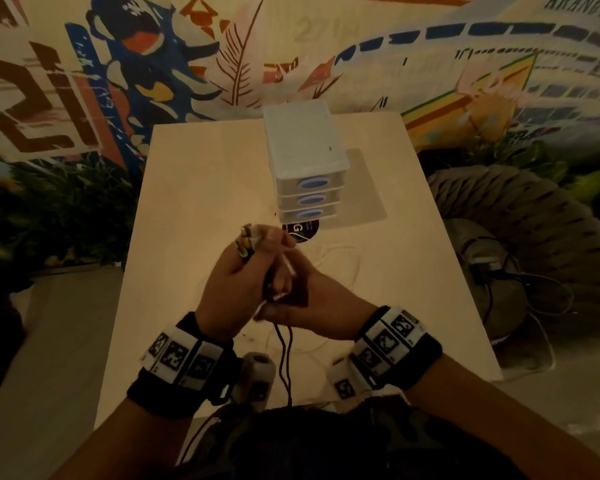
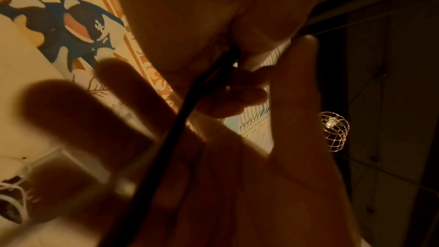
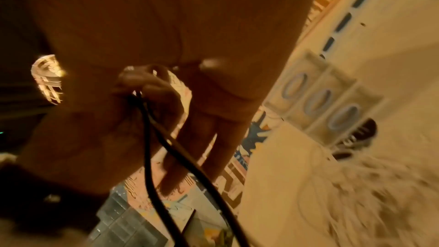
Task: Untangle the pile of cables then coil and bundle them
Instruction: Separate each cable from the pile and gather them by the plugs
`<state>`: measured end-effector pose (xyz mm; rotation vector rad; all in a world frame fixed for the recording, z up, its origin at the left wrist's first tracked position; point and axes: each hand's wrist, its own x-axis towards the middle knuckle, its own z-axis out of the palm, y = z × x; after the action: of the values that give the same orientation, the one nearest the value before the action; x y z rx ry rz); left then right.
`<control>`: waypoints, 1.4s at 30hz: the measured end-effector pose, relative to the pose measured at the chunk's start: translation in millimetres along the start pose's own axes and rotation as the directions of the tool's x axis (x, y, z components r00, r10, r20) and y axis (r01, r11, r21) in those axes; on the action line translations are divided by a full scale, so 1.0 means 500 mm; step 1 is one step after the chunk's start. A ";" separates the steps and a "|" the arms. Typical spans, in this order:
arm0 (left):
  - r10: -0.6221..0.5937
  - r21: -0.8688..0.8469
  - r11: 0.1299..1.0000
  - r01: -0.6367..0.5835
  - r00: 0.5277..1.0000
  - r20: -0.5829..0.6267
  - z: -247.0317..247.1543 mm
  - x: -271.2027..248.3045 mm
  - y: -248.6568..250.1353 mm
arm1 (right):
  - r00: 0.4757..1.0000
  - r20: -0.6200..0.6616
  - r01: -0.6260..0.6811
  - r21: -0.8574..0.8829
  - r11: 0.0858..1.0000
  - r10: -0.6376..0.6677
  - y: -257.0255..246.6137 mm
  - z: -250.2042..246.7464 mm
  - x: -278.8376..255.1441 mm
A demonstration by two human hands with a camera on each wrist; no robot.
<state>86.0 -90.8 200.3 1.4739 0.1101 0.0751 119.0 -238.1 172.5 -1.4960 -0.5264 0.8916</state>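
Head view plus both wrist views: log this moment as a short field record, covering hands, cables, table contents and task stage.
left hand: grips cable ends, plugs poking above the fist
right hand: pinches the white cable
black cable: two strands hang from the hands toward the lap
table: holds a three-drawer organizer and a loose pale cable
task stage: cables gathered in hand; no finished bundle visible

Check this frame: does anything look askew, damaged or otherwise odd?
Nothing looks damaged or spilled. Both hands, left hand and right hand, hold a bunch of cables above the table. A black cable hangs from them in a loop past the near edge. The drawer box stands upright.
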 end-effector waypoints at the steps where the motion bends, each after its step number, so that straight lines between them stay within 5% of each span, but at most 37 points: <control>1: 0.010 -0.018 1.000 -0.010 1.000 -0.002 -0.004 0.002 0.000 | 0.999 0.003 -0.046 -0.064 0.997 0.046 0.014 0.003 0.005; 5: 0.004 -0.079 0.997 -0.005 1.000 -0.008 -0.034 0.019 -0.028 | 0.994 -0.002 -0.103 -0.430 0.897 0.113 0.068 -0.005 0.007; 11: -0.098 -0.169 0.982 0.087 0.993 -0.059 -0.093 0.035 -0.046 | 0.947 -0.018 -0.301 -0.393 0.869 0.321 0.214 -0.035 -0.063; 18: -0.225 -0.048 0.974 0.221 0.971 -0.081 -0.090 0.008 -0.107 | 0.885 -0.015 -0.431 -0.404 0.807 0.465 0.337 -0.045 -0.131; 22: -0.297 -0.085 0.954 0.287 0.943 -0.151 -0.131 0.016 -0.125 | 0.892 0.008 -0.405 -0.429 0.808 0.452 0.328 -0.072 -0.121; 30: -0.390 -0.194 0.915 0.355 0.900 -0.194 -0.146 0.014 -0.154 | 0.887 -0.222 -0.455 -0.262 0.851 0.406 0.335 -0.145 -0.017; 38: -0.476 -0.063 0.878 0.475 0.879 -0.016 -0.126 -0.009 -0.166 | 0.909 0.003 -0.412 -0.131 0.902 0.416 0.320 -0.241 -0.038; 40: -0.487 -0.057 0.872 0.486 0.873 -0.011 -0.125 -0.011 -0.169 | 0.909 -0.113 -0.417 -0.181 0.891 0.402 0.336 -0.252 -0.049; 42: -0.489 -0.052 0.871 0.488 0.872 -0.013 -0.122 -0.011 -0.171 | 0.909 -0.285 -0.403 -0.418 0.814 0.304 0.360 -0.254 -0.047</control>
<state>71.9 -39.5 109.6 1.3594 0.4981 -0.3154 172.2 -360.6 -4.5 -2.1618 -0.3197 0.9182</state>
